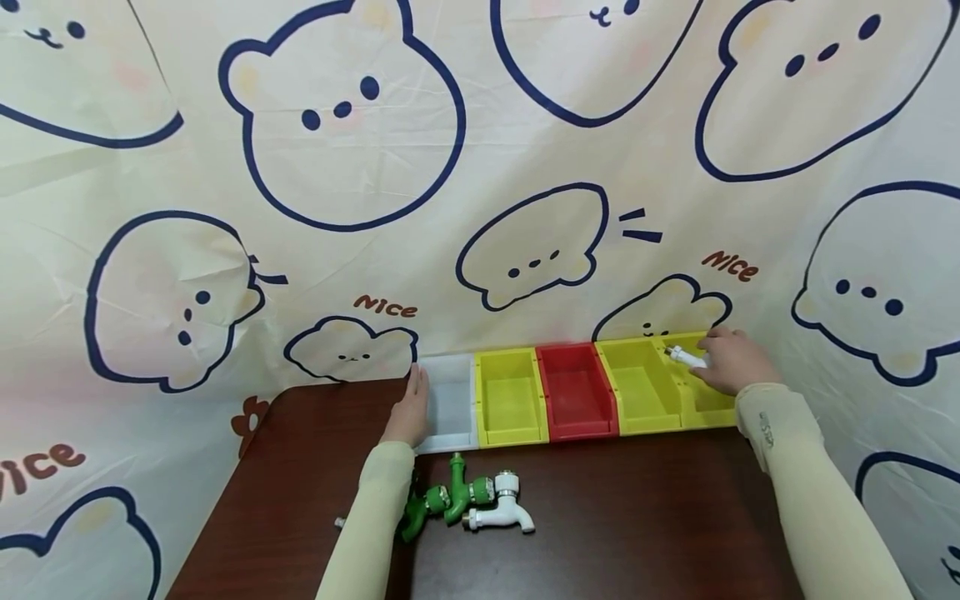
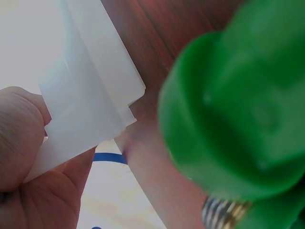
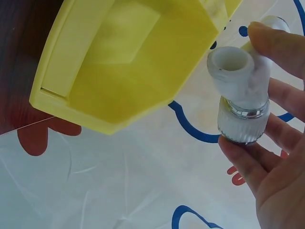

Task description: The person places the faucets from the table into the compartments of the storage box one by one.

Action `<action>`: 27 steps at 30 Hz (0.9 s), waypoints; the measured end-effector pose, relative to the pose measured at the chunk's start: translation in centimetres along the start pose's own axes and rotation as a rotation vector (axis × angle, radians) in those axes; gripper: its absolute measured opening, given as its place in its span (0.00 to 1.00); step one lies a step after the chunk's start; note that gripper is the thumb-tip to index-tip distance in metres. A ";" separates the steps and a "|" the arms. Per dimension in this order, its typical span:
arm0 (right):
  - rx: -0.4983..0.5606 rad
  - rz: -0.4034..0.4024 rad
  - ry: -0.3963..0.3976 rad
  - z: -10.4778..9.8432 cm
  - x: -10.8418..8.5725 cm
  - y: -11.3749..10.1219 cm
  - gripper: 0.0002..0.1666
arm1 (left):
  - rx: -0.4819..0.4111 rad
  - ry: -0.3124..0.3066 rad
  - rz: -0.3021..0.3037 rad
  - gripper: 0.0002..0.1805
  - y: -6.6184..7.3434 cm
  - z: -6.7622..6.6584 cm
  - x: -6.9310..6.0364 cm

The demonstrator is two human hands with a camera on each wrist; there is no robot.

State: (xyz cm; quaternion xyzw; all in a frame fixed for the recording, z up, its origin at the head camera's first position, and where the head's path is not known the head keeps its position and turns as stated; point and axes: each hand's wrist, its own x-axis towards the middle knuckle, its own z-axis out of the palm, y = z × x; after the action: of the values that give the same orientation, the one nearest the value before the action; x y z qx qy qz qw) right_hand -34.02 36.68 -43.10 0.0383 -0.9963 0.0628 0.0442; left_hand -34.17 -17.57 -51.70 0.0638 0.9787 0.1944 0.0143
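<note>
At the left end of a row of bins, my left hand (image 1: 408,412) grips the side wall of the white bin (image 1: 452,408). The left wrist view shows the thumb on one face of that wall and fingers on the other. My right hand (image 1: 738,360) holds a white plastic tap (image 3: 243,100) above the rightmost yellow bin (image 1: 716,404). In the right wrist view its round opening faces the camera, and fingers and thumb close about its body and ribbed collar. The tap is apart from the bin's floor.
On the brown table (image 1: 615,525), in front of the bins, lie green taps (image 1: 459,492) and another white tap (image 1: 506,507). A red bin (image 1: 577,392) stands between yellow bins. Behind the row hangs a cartoon-printed cloth (image 1: 420,275). A green tap (image 2: 228,114) looms blurred in the left wrist view.
</note>
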 end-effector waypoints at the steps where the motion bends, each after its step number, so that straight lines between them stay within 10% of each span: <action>1: -0.002 0.007 0.002 0.0 0.0 -0.1 0.33 | 0.000 -0.002 -0.004 0.48 0.0 0.1 0.0; 27: -0.004 0.134 0.147 1.7 0.6 0.5 0.28 | -0.006 -0.001 0.013 0.46 -0.3 0.2 0.0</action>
State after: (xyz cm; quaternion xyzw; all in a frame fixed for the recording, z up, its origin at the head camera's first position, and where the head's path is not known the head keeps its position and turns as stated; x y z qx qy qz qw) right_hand -34.80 36.94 -44.84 -0.0332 -0.9908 0.0665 0.1131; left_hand -34.15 -17.80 -52.00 0.0702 0.9777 0.1975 0.0136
